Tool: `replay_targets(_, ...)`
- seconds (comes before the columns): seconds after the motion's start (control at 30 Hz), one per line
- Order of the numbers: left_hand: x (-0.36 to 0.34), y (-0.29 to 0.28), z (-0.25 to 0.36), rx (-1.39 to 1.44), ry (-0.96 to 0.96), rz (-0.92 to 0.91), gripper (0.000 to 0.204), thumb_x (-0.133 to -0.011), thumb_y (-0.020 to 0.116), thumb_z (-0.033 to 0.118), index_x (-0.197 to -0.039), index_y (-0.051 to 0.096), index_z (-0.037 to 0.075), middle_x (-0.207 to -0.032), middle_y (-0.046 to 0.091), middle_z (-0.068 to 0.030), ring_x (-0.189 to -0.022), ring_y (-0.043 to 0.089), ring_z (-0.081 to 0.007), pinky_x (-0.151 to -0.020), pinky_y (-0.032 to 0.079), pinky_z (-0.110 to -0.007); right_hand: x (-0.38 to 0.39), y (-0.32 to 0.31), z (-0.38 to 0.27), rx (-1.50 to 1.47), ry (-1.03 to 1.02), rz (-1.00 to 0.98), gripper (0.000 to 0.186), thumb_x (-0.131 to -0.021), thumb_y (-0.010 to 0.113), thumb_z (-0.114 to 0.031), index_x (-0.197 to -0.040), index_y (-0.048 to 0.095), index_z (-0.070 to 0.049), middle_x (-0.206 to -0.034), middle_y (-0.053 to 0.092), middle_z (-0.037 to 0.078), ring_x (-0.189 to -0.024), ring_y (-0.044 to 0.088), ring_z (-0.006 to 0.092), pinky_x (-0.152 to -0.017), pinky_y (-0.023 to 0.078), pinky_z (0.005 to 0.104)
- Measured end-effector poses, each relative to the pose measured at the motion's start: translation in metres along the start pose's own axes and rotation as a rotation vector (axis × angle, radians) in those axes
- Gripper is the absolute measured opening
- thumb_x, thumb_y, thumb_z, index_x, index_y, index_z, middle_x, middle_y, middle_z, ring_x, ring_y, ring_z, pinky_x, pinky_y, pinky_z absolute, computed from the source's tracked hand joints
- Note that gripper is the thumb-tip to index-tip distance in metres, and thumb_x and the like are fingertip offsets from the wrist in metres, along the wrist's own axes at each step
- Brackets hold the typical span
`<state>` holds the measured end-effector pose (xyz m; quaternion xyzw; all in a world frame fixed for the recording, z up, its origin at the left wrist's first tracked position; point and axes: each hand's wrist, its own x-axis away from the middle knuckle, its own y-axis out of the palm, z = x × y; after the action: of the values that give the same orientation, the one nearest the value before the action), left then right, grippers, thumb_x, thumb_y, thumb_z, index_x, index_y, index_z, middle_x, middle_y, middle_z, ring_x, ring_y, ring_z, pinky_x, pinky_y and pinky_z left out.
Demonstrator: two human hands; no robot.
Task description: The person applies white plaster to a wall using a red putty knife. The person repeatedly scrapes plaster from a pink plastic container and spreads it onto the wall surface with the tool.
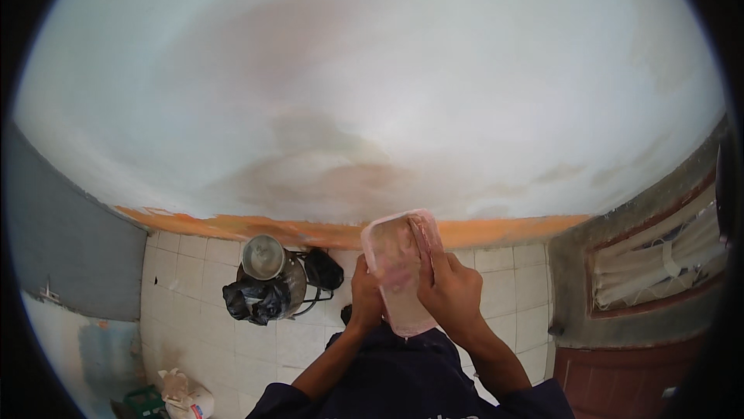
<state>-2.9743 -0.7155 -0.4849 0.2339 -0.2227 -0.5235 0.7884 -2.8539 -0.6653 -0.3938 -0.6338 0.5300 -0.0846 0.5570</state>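
Below the middle of the view, a pale pink, see-through rectangular plastic tray [395,295] with blotchy residue is held in front of my dark-clothed body. My left hand [366,299] grips its left edge with the fingers closed. My right hand [453,299] is closed at its right side, on a thin, flat pinkish piece [422,237] lying along the tray; whether this is a separate tool or part of the tray I cannot tell. Much of the hands' undersides is hidden.
Ahead rises a patchy white wall [434,94] with an orange lower band. Left on the tiles stand a metal pot [263,256] and black bags [256,299] on a stand; lower left, a green crate [143,402] and white bucket [200,403]. A curtained window [659,264] is right.
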Motion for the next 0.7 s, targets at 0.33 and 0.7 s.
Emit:
replay_targets(0.33,0.011,-0.007,0.053,-0.061,0.003,0.046,0.056,-0.081,0.055,0.031,-0.125,0.040,-0.002,-0.114,0.055,-0.0157,-0.100,0.060,-0.0224,-0.086,0.050,-0.033,-0.002,-0.017,-0.051,-0.224,-0.193,-0.050,0.020,-0.075,0.066,-0.003,-0.094,0.062,0.000,-0.064,0.058,0.011,-0.049,0.059,0.0296,-0.043,0.046,0.0370)
replay_targets(0.7,0.024,0.054,0.052,-0.130,0.034,0.009,0.055,-0.080,0.055,0.015,-0.129,0.036,0.000,-0.114,0.054,-0.0159,-0.098,0.060,-0.0226,-0.084,0.052,-0.034,-0.017,-0.085,-0.012,-0.092,-0.020,0.046,0.013,-0.078,0.069,-0.004,-0.089,0.065,0.002,-0.058,0.056,0.011,-0.043,0.056,0.0251,-0.039,0.043,0.0339)
